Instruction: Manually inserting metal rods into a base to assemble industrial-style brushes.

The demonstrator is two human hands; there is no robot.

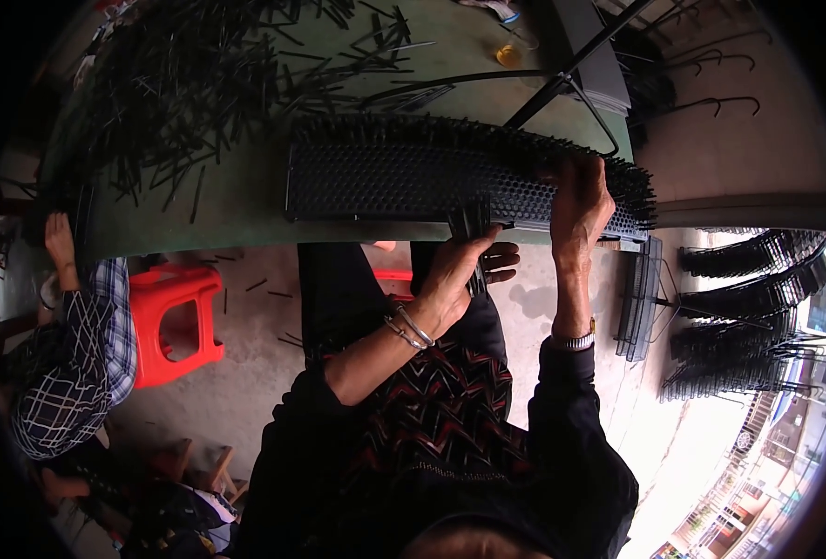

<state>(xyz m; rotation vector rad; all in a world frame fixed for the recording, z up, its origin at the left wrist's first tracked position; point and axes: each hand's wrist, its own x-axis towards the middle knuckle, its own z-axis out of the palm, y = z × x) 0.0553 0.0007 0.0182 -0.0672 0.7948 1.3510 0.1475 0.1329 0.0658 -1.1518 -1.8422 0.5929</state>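
A long black rack with a honeycomb of holes (pixel 385 182) lies along the table's near edge. Many short black sticks (pixel 432 135) stand upright in its far rows and right end. My left hand (pixel 460 270), with bangles at the wrist, is closed round a bundle of black sticks (pixel 470 219) just in front of the rack's middle. Over the rack's right part, my right hand (pixel 582 200) is pinched down among the holes. Whatever its fingertips hold is hidden behind the fingers. A watch (pixel 576 342) sits on that wrist.
Loose black sticks (pixel 199 84) heap over the green table (pixel 236 224). A black metal stand (pixel 562 82) rises behind the rack. A glass of yellow liquid (pixel 509 56) stands far back. A co-worker (pixel 68 373) sits left, beside a red stool (pixel 176 321). Black racks (pixel 748 307) hang right.
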